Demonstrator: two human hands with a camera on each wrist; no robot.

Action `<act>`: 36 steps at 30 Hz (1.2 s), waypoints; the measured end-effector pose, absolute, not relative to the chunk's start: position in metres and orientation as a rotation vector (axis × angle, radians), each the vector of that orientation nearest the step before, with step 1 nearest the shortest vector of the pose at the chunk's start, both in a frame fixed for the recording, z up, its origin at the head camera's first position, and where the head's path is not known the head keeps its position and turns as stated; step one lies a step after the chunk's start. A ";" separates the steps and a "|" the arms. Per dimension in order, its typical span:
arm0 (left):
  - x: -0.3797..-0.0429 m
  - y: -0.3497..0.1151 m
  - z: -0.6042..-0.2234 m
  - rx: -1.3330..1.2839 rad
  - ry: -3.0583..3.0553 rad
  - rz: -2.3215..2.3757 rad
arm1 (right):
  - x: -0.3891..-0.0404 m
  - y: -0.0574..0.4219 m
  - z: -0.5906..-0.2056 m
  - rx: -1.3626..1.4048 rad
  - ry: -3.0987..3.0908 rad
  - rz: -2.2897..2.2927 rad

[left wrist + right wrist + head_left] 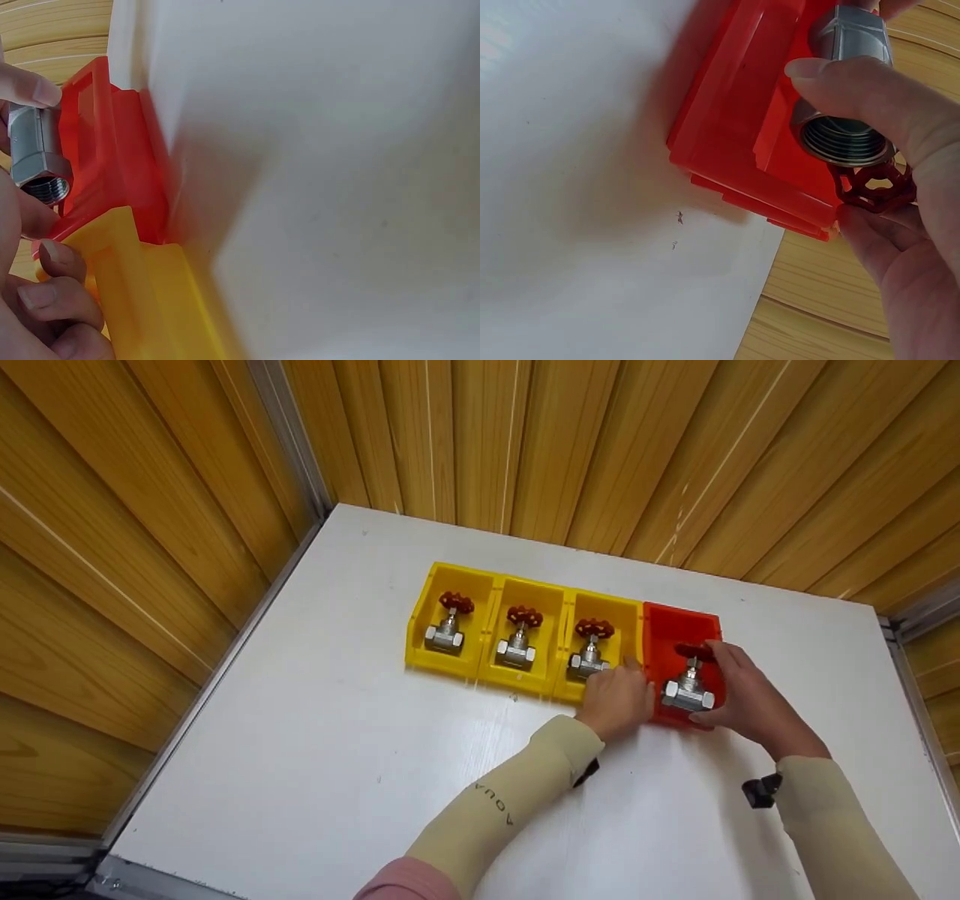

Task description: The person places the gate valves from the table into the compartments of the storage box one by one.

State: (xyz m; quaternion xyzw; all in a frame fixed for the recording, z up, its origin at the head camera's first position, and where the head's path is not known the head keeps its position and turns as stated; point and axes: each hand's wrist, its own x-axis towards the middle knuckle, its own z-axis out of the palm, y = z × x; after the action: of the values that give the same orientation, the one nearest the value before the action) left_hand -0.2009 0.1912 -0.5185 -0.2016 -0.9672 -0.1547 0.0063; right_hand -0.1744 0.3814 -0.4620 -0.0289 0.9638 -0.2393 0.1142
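Observation:
My right hand [754, 705] holds a metal gate valve [688, 694] with a red handwheel at the red bin [679, 622]. In the right wrist view the thumb lies across the valve body [851, 34], above its threaded opening, and other fingers are by the handwheel [877, 184]. My left hand [619, 701] grips the adjoining walls of the red bin and the nearest yellow bin [124, 277], fingers curled at the yellow edge. Part of its grip is hidden. Another valve [589, 660] stands in that yellow bin, just left of the hand.
Two more yellow bins [480, 675] continue the row leftward, holding one valve [517, 649] and another valve [448, 634]. The row stands on a white table [315, 750]. Wood-patterned walls [487, 450] rise behind and at the sides, with metal framing [289, 435] at the corner.

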 end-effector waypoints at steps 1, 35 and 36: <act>-0.201 0.191 -0.519 -0.628 -3.026 -0.482 | -0.175 0.381 -0.463 -0.088 2.828 -0.692; -0.203 0.193 -0.516 -0.650 -3.002 -0.495 | -0.197 0.381 -0.469 -0.070 2.808 -0.643; -0.203 0.193 -0.516 -0.653 -3.002 -0.506 | -0.198 0.381 -0.470 -0.068 2.809 -0.640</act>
State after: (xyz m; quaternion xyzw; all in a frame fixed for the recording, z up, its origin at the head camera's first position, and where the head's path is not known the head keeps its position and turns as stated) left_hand -0.2035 0.1927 -0.5160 -0.2097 -0.9641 -0.1626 0.0142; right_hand -0.1980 0.3811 -0.4696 -0.0232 0.9665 -0.2202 0.1296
